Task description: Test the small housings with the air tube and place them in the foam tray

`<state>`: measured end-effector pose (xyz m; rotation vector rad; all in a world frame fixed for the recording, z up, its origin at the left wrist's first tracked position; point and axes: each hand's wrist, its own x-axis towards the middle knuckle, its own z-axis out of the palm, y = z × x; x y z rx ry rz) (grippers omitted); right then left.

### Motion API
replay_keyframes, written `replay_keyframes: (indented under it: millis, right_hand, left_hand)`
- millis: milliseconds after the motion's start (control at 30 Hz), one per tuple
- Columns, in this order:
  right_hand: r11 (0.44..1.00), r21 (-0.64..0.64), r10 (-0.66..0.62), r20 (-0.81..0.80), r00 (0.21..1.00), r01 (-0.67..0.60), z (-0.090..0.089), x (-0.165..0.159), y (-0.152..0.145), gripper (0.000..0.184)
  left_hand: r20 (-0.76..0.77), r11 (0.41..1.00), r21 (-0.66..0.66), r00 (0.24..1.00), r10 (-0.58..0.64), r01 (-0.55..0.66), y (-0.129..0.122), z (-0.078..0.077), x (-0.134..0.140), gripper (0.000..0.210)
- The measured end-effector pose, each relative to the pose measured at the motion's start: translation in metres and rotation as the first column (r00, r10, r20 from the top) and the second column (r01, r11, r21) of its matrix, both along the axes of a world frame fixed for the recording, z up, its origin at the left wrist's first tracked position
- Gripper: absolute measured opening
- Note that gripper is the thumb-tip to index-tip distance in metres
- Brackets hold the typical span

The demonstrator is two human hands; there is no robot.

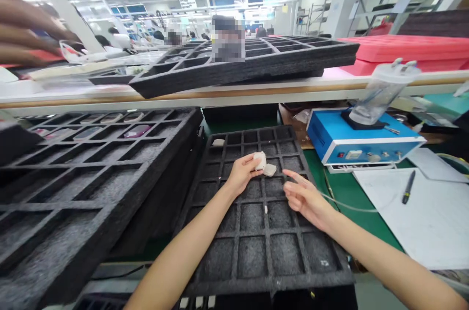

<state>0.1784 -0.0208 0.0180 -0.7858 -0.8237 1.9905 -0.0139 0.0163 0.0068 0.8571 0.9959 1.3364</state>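
Note:
My left hand [245,173] pinches a small rounded white plastic casing [260,160] above the black foam tray [252,241]. A second whitish piece [270,170] sits just below and right of it; whether my fingers also touch it, I cannot tell. To the right, my right hand [306,197] hovers over the tray with its index finger stretched toward the pieces and the other fingers bent. Nothing shows in that hand. Another white piece [219,142] lies in the tray's far left compartment, and a tiny white bit [266,209] rests near a divider.
A larger foam tray [106,178] stands at left, holding several casings. On the right are a blue device [362,139] with a clear cylinder [373,95], papers [421,212] and a pen [408,187]. More trays [249,68] lie on the shelf. Another person's blurred hand [29,27] reaches in upper left.

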Motion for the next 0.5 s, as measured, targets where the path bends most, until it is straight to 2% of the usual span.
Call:
replay_keyframes:
  millis: [133, 300, 400, 500]
  right_hand:
    - [0.972, -0.07, -0.231, -0.119, 0.966, 0.224, 0.006, 0.02, -0.028, 0.041]
    - [0.913, -0.09, -0.408, -0.238, 0.881, 0.399, 0.015, 0.035, -0.036, 0.023]
    - [0.885, -0.143, -0.465, -0.266, 0.844, 0.442, 0.016, 0.041, -0.035, 0.019]
    - [0.887, -0.201, -0.46, -0.31, 0.832, 0.416, 0.017, 0.047, -0.033, 0.015]
  left_hand:
    - [0.047, 1.0, -0.002, 0.999, -0.019, 0.019, -0.001, -0.001, 0.001, 0.034]
    - [0.087, 0.999, -0.006, 0.995, -0.047, 0.048, 0.0, -0.004, 0.001, 0.035]
    - [0.101, 0.998, -0.008, 0.993, -0.066, 0.067, 0.001, -0.006, -0.001, 0.034]
    - [0.113, 0.997, -0.011, 0.991, -0.075, 0.077, 0.001, -0.006, -0.001, 0.031]
